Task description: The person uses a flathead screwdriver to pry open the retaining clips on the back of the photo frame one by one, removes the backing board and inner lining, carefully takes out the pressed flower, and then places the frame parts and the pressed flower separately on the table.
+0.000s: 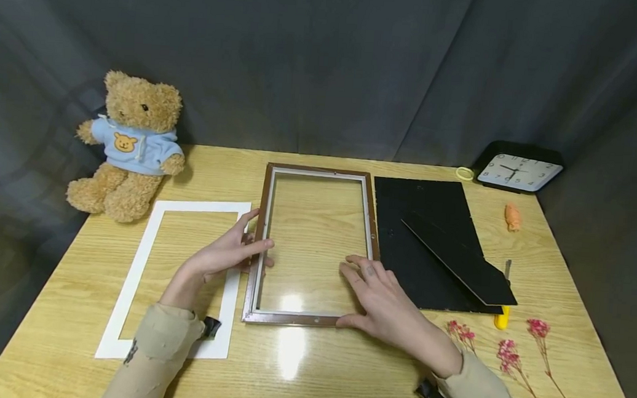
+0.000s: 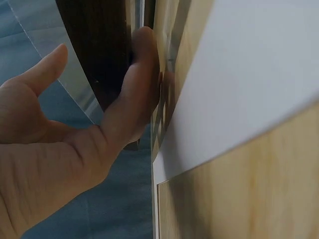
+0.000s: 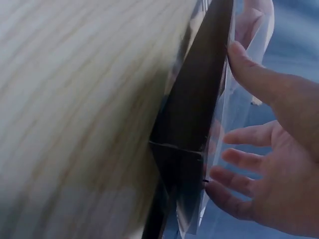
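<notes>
In the head view a brown picture frame point(image 1: 370, 218) with a pale inner lip lies face-on in the middle, wood grain showing through its opening. My left hand point(image 1: 231, 251) grips its left side, thumb across the top and fingers underneath. The left wrist view has those fingers point(image 2: 142, 74) between the dark frame side point(image 2: 94, 40) and the table, with the thumb held off. At the lower right corner, my right hand point(image 1: 386, 299) rests its thumb by the near edge, fingers spread over the opening. A clear sheet point(image 3: 244, 107) shows beside the frame in the right wrist view.
A white mat border point(image 1: 135, 285) lies left, below a teddy bear point(image 1: 136, 149). Right are a black backing board point(image 1: 429, 200) with a folded stand point(image 1: 458, 258), a yellow-handled tool point(image 1: 501, 318), pink dried flowers point(image 1: 509, 354), an orange item point(image 1: 512, 217), tape point(image 1: 464, 173) and a clock point(image 1: 520, 170).
</notes>
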The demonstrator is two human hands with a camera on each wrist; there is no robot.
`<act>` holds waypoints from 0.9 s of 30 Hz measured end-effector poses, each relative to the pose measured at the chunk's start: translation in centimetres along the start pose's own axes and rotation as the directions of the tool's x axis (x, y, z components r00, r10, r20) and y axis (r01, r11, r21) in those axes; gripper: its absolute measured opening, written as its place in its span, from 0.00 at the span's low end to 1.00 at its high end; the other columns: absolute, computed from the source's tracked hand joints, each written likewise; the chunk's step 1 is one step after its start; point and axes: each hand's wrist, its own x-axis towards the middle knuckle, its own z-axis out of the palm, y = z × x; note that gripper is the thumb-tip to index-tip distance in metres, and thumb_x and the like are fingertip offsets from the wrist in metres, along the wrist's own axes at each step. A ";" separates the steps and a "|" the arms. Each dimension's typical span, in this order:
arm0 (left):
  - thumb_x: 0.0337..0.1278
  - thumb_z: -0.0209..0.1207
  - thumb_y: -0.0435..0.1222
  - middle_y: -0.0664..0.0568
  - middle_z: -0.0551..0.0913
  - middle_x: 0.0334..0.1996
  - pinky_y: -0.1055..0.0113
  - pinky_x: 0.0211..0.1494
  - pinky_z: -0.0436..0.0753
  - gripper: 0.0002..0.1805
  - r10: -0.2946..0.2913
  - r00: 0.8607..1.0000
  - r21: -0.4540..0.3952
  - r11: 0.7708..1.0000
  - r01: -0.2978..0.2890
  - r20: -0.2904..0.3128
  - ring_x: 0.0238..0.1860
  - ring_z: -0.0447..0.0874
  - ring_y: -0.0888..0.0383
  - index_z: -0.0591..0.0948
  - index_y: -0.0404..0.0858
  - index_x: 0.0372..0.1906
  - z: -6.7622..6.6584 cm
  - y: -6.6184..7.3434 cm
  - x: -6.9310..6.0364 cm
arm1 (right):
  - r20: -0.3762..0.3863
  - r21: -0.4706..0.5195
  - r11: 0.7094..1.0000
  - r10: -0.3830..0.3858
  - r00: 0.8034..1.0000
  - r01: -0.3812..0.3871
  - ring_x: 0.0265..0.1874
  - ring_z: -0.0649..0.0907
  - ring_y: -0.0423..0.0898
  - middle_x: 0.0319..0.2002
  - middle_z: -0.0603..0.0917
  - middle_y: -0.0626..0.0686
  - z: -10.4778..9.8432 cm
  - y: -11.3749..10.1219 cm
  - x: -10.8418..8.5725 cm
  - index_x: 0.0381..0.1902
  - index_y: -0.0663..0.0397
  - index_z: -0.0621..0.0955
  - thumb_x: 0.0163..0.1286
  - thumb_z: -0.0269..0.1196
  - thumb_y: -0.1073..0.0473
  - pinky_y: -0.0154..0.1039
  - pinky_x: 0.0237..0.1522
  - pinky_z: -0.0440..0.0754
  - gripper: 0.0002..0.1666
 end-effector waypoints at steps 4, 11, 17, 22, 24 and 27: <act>0.83 0.57 0.36 0.28 0.77 0.52 0.63 0.41 0.87 0.52 0.004 1.000 -0.009 1.000 -0.004 0.007 0.47 0.90 0.45 0.31 0.49 0.88 0.0 0.0 0.0 | -0.035 -0.012 1.000 0.027 0.999 -0.027 0.63 0.78 0.63 0.70 0.75 0.64 0.1 -0.5 -0.3 0.69 0.66 0.78 0.59 0.82 0.41 0.56 0.52 0.82 0.50; 0.81 0.58 0.35 0.32 0.74 0.51 0.65 0.38 0.86 0.53 0.007 1.000 -0.015 1.000 -0.007 -0.001 0.47 0.90 0.46 0.31 0.49 0.88 0.0 0.0 0.1 | -0.095 0.092 0.974 0.217 0.971 -0.209 0.64 0.78 0.70 0.73 0.72 0.72 0.0 -0.8 -0.9 0.71 0.66 0.77 0.59 0.83 0.44 0.67 0.55 0.84 0.51; 0.81 0.56 0.30 0.33 0.73 0.54 0.69 0.34 0.82 0.52 0.016 1.000 -0.019 1.000 -0.016 -0.004 0.46 0.90 0.50 0.32 0.49 0.88 -0.1 -0.2 -0.1 | -0.106 0.179 0.944 0.300 0.948 -0.279 0.69 0.73 0.75 0.75 0.68 0.75 -0.1 -0.5 -1.0 0.74 0.68 0.73 0.58 0.83 0.44 0.72 0.58 0.80 0.56; 0.82 0.52 0.26 0.27 0.75 0.58 0.68 0.35 0.83 0.50 0.054 0.998 0.013 0.998 -0.054 0.014 0.46 0.90 0.50 0.31 0.46 0.88 -0.2 -0.3 -0.2 | -0.108 0.299 0.902 0.355 0.929 -0.310 0.67 0.77 0.71 0.76 0.67 0.74 -0.4 -0.2 -0.9 0.75 0.71 0.71 0.56 0.85 0.50 0.67 0.61 0.80 0.57; 0.81 0.52 0.25 0.27 0.75 0.56 0.67 0.36 0.85 0.50 0.064 0.998 0.034 0.997 -0.065 0.014 0.45 0.90 0.50 0.31 0.45 0.88 -0.3 -0.3 -0.2 | -0.115 0.402 0.862 0.382 0.917 -0.308 0.62 0.81 0.67 0.76 0.66 0.73 -0.6 -0.1 -0.9 0.75 0.72 0.71 0.58 0.84 0.56 0.61 0.60 0.83 0.54; 0.80 0.53 0.25 0.29 0.72 0.56 0.65 0.39 0.87 0.51 0.072 0.997 0.074 0.995 -0.071 -0.002 0.43 0.87 0.50 0.32 0.43 0.88 -0.3 -0.3 -0.2 | -0.101 0.605 0.741 0.434 0.895 -0.291 0.60 0.84 0.63 0.74 0.68 0.71 -1.0 0.6 -0.9 0.76 0.72 0.69 0.66 0.77 0.66 0.44 0.54 0.88 0.45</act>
